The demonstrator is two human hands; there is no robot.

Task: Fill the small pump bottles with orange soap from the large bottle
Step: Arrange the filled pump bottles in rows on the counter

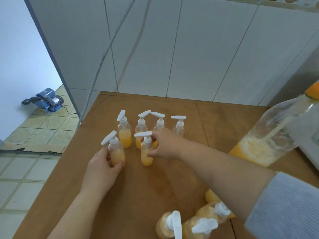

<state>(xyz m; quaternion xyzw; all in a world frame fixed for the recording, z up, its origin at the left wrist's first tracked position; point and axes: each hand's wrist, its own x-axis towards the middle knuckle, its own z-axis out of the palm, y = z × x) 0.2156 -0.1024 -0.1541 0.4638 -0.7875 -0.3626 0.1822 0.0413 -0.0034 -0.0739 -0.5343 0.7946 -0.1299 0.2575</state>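
Note:
Two small pump bottles with orange soap stand at the middle of the brown table (155, 183). My left hand (101, 168) grips the left one (117, 152) round its body. My right hand (164, 144) holds the right one (146, 153) at its body, just below the white pump. Behind them stands a row of several small pump bottles (124, 133); the rightmost (179, 126) looks empty. The large clear bottle (265, 135) stands at the right, orange soap low in it, with an orange cap.
Several filled pump bottles (186, 225) cluster at the table's near edge under my right forearm. A white tiled wall (172, 49) backs the table. A white appliance (310, 135) stands at far right. A blue pump motor (46, 100) sits on the floor at left.

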